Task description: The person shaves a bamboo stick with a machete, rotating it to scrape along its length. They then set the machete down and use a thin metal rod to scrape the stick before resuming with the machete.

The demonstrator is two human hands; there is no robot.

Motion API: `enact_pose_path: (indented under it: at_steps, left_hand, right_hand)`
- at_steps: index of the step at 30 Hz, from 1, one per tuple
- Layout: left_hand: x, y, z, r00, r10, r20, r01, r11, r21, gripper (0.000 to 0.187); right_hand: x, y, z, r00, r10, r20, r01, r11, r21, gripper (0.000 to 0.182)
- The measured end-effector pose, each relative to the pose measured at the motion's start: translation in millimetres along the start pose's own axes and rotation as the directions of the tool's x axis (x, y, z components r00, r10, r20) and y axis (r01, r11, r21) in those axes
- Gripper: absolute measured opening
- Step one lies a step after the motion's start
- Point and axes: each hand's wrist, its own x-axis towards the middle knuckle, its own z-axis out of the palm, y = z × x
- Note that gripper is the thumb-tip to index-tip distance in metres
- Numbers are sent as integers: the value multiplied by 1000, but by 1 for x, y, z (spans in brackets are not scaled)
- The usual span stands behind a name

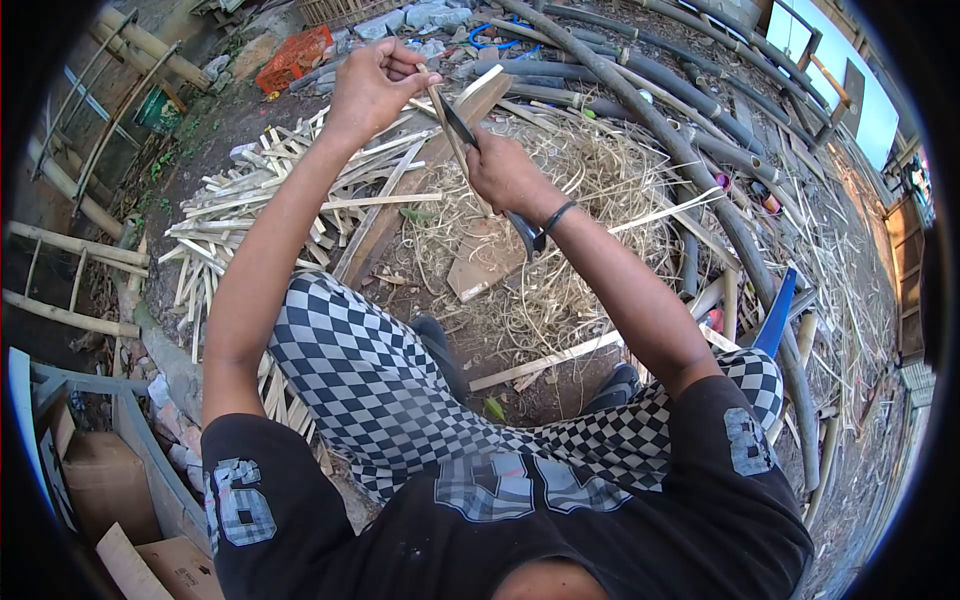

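Note:
My left hand (378,84) pinches the upper end of a thin bamboo strip (440,112). The closed fingers of my right hand (508,178) are around a knife (456,122); its dark blade points up and left along the strip, and the handle end (527,236) shows below my wrist. Under my hands lie a wooden beam (400,185) and a heap of curled shavings (570,200). A flat piece of wood (485,262) rests among the shavings.
Many split bamboo sticks (250,205) are piled at the left. Long dark poles (650,110) lie at the upper right. A blue saw (776,315) stands beside my right knee. An orange crate (293,60) and cardboard boxes (108,480) are at the left.

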Motion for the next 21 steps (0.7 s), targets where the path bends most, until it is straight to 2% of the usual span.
enact_pose_path:
  at_steps: [1,2,3,4,5,7,8,9,10,11,13,14,15,17,18,20,21]
  left_hand:
    - [2,-2,-3,1000,6,4,-6,1000,7,31]
    - [0,-5,-3,1000,21,8,-21,999,-49,31]
    - [-3,-5,-1,999,34,9,-33,994,-108,30]
    - [-4,-4,0,999,38,-9,-39,996,-79,30]
    - [-2,-4,1,999,37,-12,-38,996,-81,30]
    - [-3,-6,1,992,125,-22,-127,989,-80,30]
    - [-4,-6,0,991,125,-43,-128,989,-71,30]
    - [-8,-3,1,992,116,-57,-120,990,-70,30]
    - [-10,5,1,998,68,-9,-68,997,-31,26]
    - [-10,6,3,998,63,-1,-63,998,-30,26]
    - [-12,5,4,991,125,-38,-119,984,132,26]
    - [-11,3,1,996,90,-1,-90,994,62,26]
    - [-11,-2,0,996,94,-4,-94,993,70,26]
    - [-9,-9,3,994,105,10,-105,994,34,26]
    - [-10,-8,2,996,86,25,-87,995,50,27]
    - [-13,3,0,997,72,27,-73,997,38,27]
    - [-14,5,-1,996,83,25,-84,996,34,28]
  right_hand:
    - [2,-5,-11,1000,0,-8,0,1000,6,27]
    - [2,-8,-22,973,162,166,-207,932,298,26]
    - [1,-10,-29,892,255,373,-428,743,514,27]
    - [3,-12,-32,870,272,411,-476,683,554,29]
    - [3,-15,-36,870,272,412,-475,686,551,29]
    - [-1,-38,-47,942,198,271,-283,902,326,28]
    - [2,-39,-43,938,202,281,-291,900,324,28]
    - [2,-36,-35,986,114,120,-146,942,303,28]
    - [5,-33,-31,999,3,-50,10,966,259,28]
    - [6,-20,-16,999,10,-47,3,964,265,28]
    - [-4,-2,14,996,91,-9,-86,969,230,28]
    - [-8,1,11,969,207,137,-244,899,363,29]
    - [-6,-6,2,971,200,133,-236,900,367,29]
    - [-2,-15,-14,935,243,257,-317,898,305,29]
    - [1,-21,-22,933,247,263,-323,897,301,29]
    - [4,-31,-24,977,164,137,-202,918,342,29]
    - [3,-26,-12,975,167,148,-210,915,346,29]
